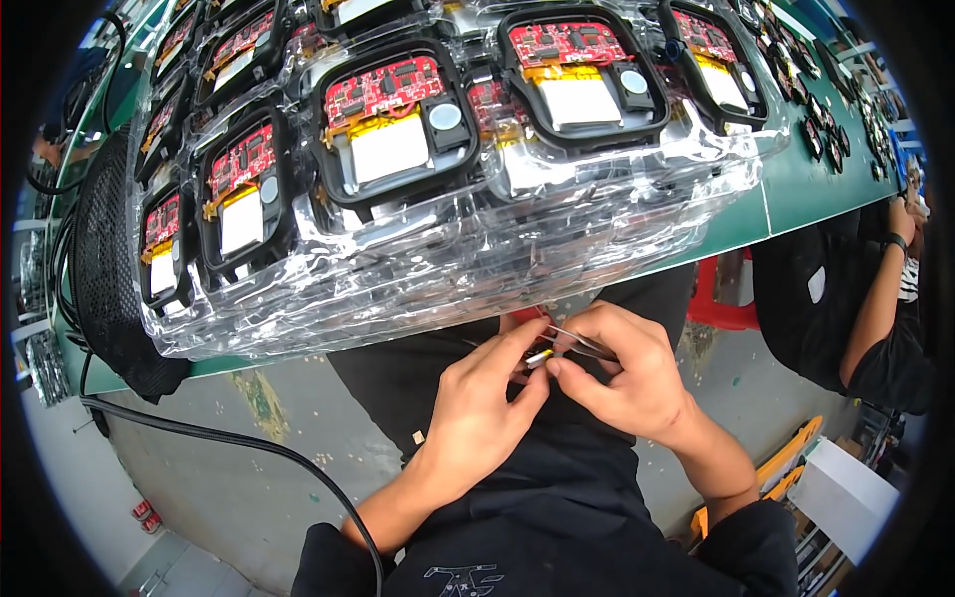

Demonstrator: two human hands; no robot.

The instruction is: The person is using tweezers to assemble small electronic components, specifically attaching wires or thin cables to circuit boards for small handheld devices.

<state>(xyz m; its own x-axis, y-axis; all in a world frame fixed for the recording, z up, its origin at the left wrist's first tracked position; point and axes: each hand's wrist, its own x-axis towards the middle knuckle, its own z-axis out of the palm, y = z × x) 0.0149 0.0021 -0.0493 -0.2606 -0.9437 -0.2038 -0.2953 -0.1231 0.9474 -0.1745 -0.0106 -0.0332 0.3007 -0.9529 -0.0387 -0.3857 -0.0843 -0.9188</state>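
Observation:
Over my lap, just below the table's near edge, my two hands meet. Between the fingers of my left hand (479, 403) is a small electronic assembly (539, 358), its white and yellow edge showing. A bit of red shows beyond the fingertips, and the rest is hidden by my fingers. My right hand (632, 373) is closed round thin metal tweezers (585, 343), whose tips reach toward the assembly. The right thumb lies close against the assembly's side.
Stacked clear plastic trays (438, 269) fill the green table (731, 234), holding several black housings (398, 124) with red circuit boards and white batteries. A black mesh bag (109, 259) hangs at left; a black cable (249, 448) loops near my left arm. Another person (875, 298) sits at right.

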